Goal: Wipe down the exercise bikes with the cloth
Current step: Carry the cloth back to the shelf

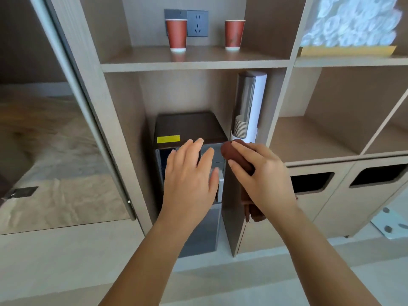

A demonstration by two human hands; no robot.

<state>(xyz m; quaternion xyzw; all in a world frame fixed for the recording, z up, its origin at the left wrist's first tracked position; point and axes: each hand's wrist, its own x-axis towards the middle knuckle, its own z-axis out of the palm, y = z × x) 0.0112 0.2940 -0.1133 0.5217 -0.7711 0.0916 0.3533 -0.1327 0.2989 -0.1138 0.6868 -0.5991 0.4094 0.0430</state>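
My right hand grips a dark brown cloth; one bunched end sticks out above my fingers and the rest hangs down below my wrist. My left hand is held out flat with fingers spread, holding nothing, in front of the face of a water dispenser that stands inside a shelf unit. No exercise bike is in view.
The wooden shelf unit holds two red paper cups by a wall socket. A cup holder tube hangs right of the dispenser. Rolled white towels fill the top right shelf. Two bin openings sit lower right. A glass panel is at left.
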